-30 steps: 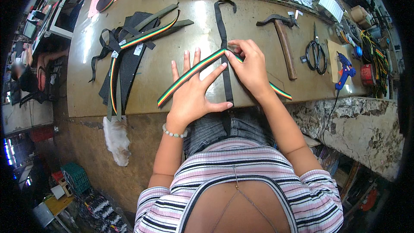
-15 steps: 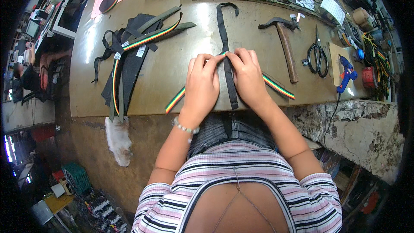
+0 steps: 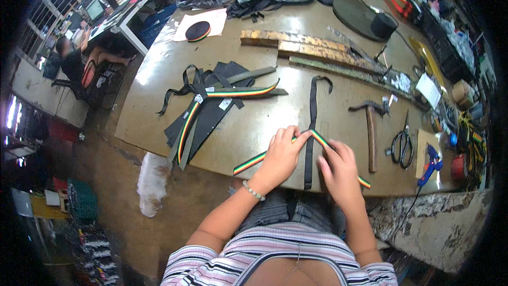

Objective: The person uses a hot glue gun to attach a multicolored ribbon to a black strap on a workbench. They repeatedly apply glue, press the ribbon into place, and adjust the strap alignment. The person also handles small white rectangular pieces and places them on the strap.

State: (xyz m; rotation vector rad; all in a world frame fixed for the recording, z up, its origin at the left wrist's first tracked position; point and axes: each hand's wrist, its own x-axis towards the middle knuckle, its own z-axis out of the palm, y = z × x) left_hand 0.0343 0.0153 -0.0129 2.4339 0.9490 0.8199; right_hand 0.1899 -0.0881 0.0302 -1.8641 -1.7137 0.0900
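A green, yellow and red striped ribbon (image 3: 250,163) bends to a peak across a black strap (image 3: 313,100) that lies lengthwise on the metal table. My left hand (image 3: 283,153) pinches the ribbon by the crossing, thumb pressed near the peak. My right hand (image 3: 341,172) rests loosely over the ribbon's right side, thumb and fingers apart, slightly blurred. That ribbon's right end shows past the hand. On the left lies a pile of black flat pieces (image 3: 203,127) with finished striped straps on top. Right of my hands lies a hammer (image 3: 372,137) with a wooden handle.
Scissors (image 3: 403,148) and a blue glue gun (image 3: 432,165) with a cord lie at the right. Worn wooden bars (image 3: 312,47) cross the table's far part. A ribbon roll (image 3: 198,31) sits on pink paper. A white furry animal (image 3: 152,182) is on the floor, lower left. A person (image 3: 74,58) sits far left.
My right hand has let go at the crossing and slid right and nearer along the ribbon. My left hand still pinches there. The view has shifted, showing more of the far table.
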